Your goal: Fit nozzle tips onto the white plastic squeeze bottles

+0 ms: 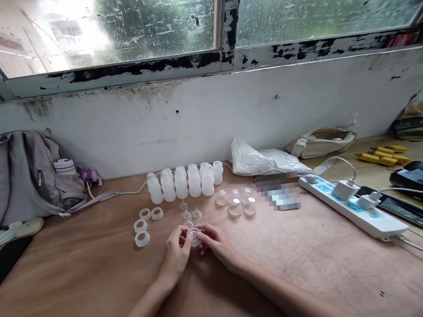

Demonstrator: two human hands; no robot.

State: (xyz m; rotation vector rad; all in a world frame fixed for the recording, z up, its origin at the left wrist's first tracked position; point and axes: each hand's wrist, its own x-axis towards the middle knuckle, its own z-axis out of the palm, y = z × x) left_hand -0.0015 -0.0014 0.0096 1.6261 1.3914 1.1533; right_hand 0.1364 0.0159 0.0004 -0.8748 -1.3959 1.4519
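My left hand (177, 249) and my right hand (215, 242) meet at the middle of the table, both pinching a clear bottle collar ring (195, 237) between thumb and fingers. Something translucent seems to sit inside that ring, but its details are too small to make out. Just beyond my fingertips stand several clear bottle teats (196, 213). Several loose collar rings (142, 238) lie to the left of my hands. Off to the right are several clear domed caps (234, 208). Behind the teats, translucent white bottles (181, 183) stand upright in a row.
A white power strip (354, 207) with plugged-in chargers and cables runs along the right. A plastic bag (258, 157) and a beige bag (320, 141) lie by the wall. On the left are a grey backpack (23, 178) and a black flat object (3, 266).
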